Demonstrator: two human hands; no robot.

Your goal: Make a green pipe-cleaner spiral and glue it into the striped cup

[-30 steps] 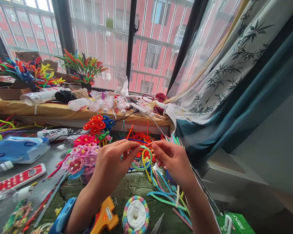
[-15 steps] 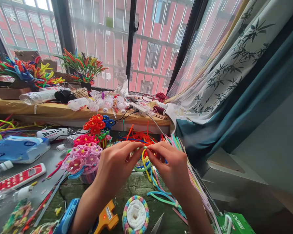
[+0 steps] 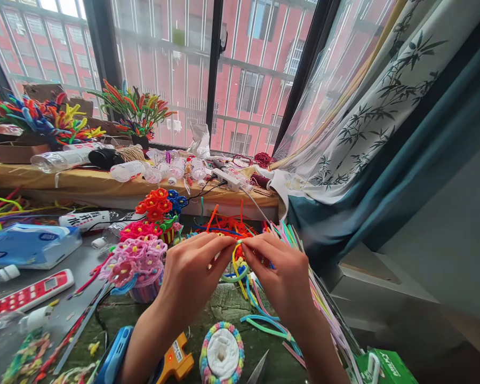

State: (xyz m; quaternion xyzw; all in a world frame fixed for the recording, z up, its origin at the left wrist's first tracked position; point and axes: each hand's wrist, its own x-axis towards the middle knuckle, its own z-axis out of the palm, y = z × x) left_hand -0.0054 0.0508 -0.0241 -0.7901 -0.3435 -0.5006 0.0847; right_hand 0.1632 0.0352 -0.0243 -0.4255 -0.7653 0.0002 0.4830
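My left hand [image 3: 200, 266] and my right hand [image 3: 278, 269] meet fingertip to fingertip above the middle of the table. Both pinch a pale green pipe cleaner [image 3: 237, 277], which curves down between them in a loop. Fingers cover part of it. Behind and below hang yellow and blue pipe cleaners [image 3: 260, 306]. Under my hands stands a small round pot [image 3: 222, 352] with a pastel, bumpy wrapping and white filling. An orange tool [image 3: 178, 358] with a red light lies beside my left forearm. A pointed metal blade [image 3: 258, 368] shows at the bottom edge.
Pink pipe-cleaner flowers [image 3: 136, 258] in a pot stand left of my left hand, with red flowers [image 3: 154, 205] behind. Farther left are a blue tissue pack [image 3: 30, 245] and a red-and-white remote [image 3: 30, 293]. Bottles [image 3: 128, 170] crowd the windowsill. A green box [image 3: 390, 367] sits at lower right.
Both hands keep their pinch and have shifted very slightly. The green loop hangs a little lower and farther right.
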